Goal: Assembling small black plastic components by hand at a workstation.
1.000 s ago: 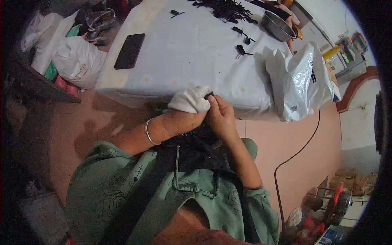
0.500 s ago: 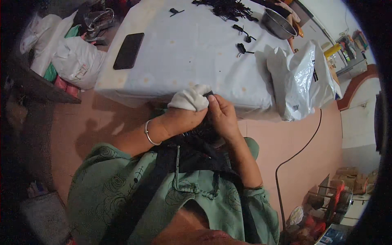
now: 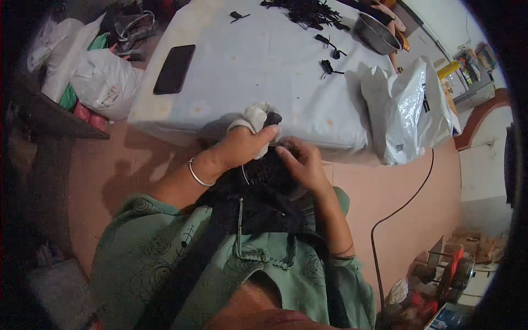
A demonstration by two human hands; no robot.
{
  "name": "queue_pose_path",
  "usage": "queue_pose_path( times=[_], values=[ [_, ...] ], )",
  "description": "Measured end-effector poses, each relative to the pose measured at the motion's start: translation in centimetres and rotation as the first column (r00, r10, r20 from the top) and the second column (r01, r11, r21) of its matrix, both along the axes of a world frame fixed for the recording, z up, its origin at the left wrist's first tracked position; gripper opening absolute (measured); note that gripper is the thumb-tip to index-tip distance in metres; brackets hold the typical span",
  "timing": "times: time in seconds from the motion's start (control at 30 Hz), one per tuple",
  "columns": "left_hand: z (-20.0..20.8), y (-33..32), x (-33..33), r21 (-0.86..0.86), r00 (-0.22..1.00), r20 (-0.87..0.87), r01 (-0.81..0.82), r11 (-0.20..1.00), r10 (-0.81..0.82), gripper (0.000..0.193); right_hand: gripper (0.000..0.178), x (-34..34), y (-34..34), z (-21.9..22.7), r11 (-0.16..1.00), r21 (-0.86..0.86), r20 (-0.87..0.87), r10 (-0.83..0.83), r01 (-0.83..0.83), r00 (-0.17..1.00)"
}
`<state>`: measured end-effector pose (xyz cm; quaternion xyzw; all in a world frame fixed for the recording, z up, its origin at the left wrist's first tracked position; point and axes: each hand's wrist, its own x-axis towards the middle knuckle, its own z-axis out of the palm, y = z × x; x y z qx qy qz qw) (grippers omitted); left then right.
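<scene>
My left hand (image 3: 242, 146), with a white cloth (image 3: 254, 118) over its fingers, is closed on a small black piece (image 3: 273, 119). The thumb presses the piece against the cloth, just off the table's near edge. My right hand (image 3: 302, 162) is a little to the right and lower, apart from the piece. Its fingers are curled with thumb and forefinger near each other; whatever they may hold is hidden. Below both hands, on my lap, lies a dark heap of black pieces (image 3: 269, 173), too dim to make out singly.
The table has a white cloth cover (image 3: 220, 104). On it are a dark phone (image 3: 174, 69), a pile of black pieces (image 3: 313, 12), several loose ones, a metal bowl (image 3: 377, 34) and a white plastic bag (image 3: 396, 110). A black cable (image 3: 404, 201) runs over the floor at right.
My right hand has come away from the black piece, downward and to the right. My left hand has turned, so the piece shows under its thumb against the white cloth.
</scene>
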<state>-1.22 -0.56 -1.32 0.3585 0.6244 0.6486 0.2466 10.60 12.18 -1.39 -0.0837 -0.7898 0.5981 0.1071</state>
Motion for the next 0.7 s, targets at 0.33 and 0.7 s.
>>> queue_pose_path(
  times=[0.33, 0.7],
  values=[
    [2.2, -1.1, 1.2, -0.009, 0.968, 0.061, 0.246, 0.969, -0.245, 0.032, 0.012, -0.3, -0.1, 2.0, 0.982, 0.096, -0.202, -0.14, 0.162, 0.969],
    [2.6, -0.1, 0.7, -0.014, 0.945, 0.204, 0.264, 0.964, -0.256, 0.028, 0.024, -0.1, 0.1, 2.9, 0.956, 0.274, -0.171, -0.055, 0.101, 0.984]
  ],
)
